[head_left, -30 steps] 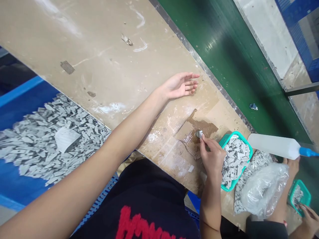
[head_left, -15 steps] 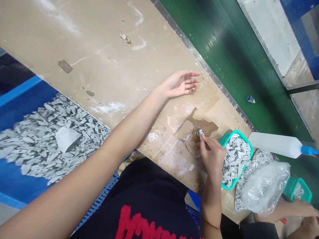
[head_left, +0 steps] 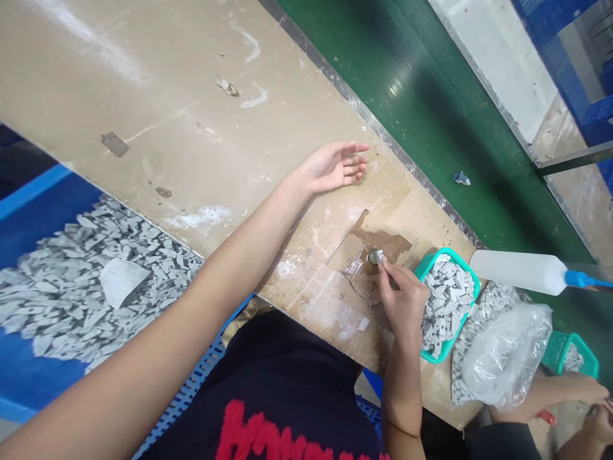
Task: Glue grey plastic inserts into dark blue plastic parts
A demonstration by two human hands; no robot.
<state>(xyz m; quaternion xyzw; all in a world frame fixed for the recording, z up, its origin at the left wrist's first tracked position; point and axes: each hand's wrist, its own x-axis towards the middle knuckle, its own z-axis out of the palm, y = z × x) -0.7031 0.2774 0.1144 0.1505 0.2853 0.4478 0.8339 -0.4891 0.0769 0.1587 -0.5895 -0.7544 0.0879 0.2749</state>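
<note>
Grey chip (head_left: 379,256), seemingly pinched by the right hand (head_left: 403,300); left hand (head_left: 330,169) rests open on the bench (head_left: 167,96).

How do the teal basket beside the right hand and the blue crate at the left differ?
The teal basket is small and stands on the worktable; the blue crate is far larger and sits below the table edge. The basket's grey pieces fill it; the crate's grey pieces spread out flat, with a paper slip on top. Both hold similar grey pieces.
</note>
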